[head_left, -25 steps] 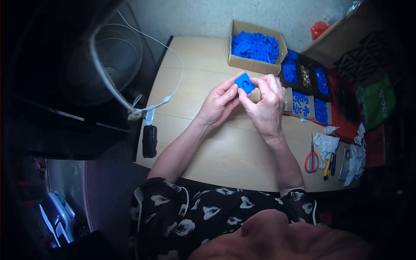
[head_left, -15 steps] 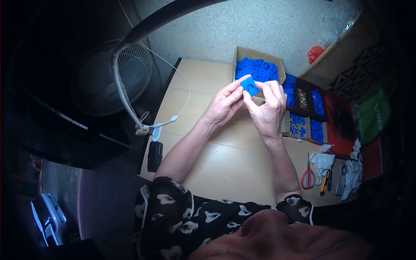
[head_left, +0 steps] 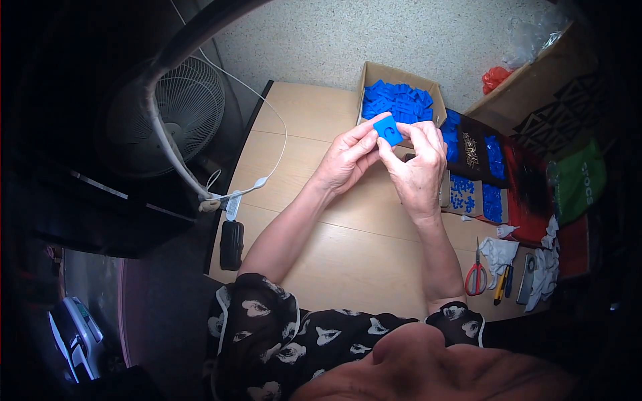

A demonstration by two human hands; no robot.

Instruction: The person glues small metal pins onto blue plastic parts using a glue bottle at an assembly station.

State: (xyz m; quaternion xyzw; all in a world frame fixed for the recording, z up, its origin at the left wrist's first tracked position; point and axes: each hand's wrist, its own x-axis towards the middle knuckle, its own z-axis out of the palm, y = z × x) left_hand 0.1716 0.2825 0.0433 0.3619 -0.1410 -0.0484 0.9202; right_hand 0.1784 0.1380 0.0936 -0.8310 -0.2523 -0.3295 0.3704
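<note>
A small square blue plastic piece (head_left: 387, 130) with a curved dark opening in its face is held up over the table. On its left side, my left hand (head_left: 349, 155) pinches it between thumb and fingers. My right hand (head_left: 418, 154) grips the opposite edge, thumb below and fingers above. Behind the hands stands a cardboard box (head_left: 439, 100) heaped with similar blue plastic pieces (head_left: 398, 100). Right of my right hand, trays hold small blue parts (head_left: 462, 192), flat blue pieces (head_left: 493, 202) and brass-coloured metal pins (head_left: 471, 150).
Red-handled scissors (head_left: 476, 277), a yellow cutter (head_left: 499, 287) and crumpled white cloth (head_left: 498, 252) lie at the right. A black case (head_left: 231, 245) and a white cable (head_left: 286, 137) are at the left edge. Beyond that stands a fan (head_left: 180, 113).
The view has shifted slightly. Both hands keep their hold on the blue piece, which has turned a little between the fingers.
</note>
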